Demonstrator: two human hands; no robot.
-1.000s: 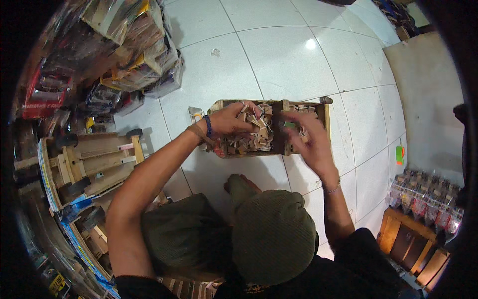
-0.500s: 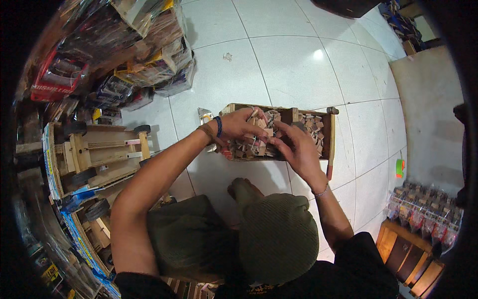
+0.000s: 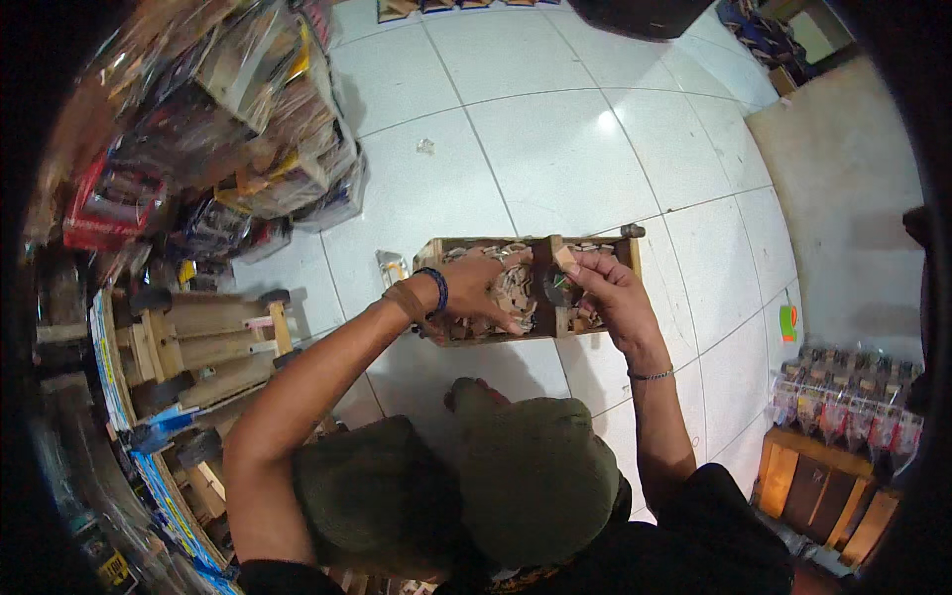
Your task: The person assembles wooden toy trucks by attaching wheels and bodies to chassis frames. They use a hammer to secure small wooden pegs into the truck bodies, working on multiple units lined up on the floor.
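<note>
A long wooden box (image 3: 436, 244) on the tiled floor holds many small wooden pieces (image 3: 511, 288), split by a crosswise divider. My left hand (image 3: 478, 288) reaches into the left compartment, fingers spread over the pieces. Over the right compartment, my right hand (image 3: 607, 285) pinches a small light-brown wooden block (image 3: 566, 261) between thumb and fingertips. Beside the divider, below that block, is a dark rounded thing (image 3: 557, 288) I cannot make out. A dark tool head, like a hammer's (image 3: 632, 230), rests at the box's far right corner.
Plastic-wrapped boxes (image 3: 268, 139) are stacked at the left, above upturned wooden toy vehicles (image 3: 198, 337) with black wheels. A small clear wrapper (image 3: 393, 268) lies by the box's left end. At the right stand bagged goods (image 3: 848, 397) and a wooden crate (image 3: 813, 496).
My hands, close together over the box before, have separated. The left has opened over the left compartment; the right has moved toward the divider's right side, showing a small wooden block in its fingers.
</note>
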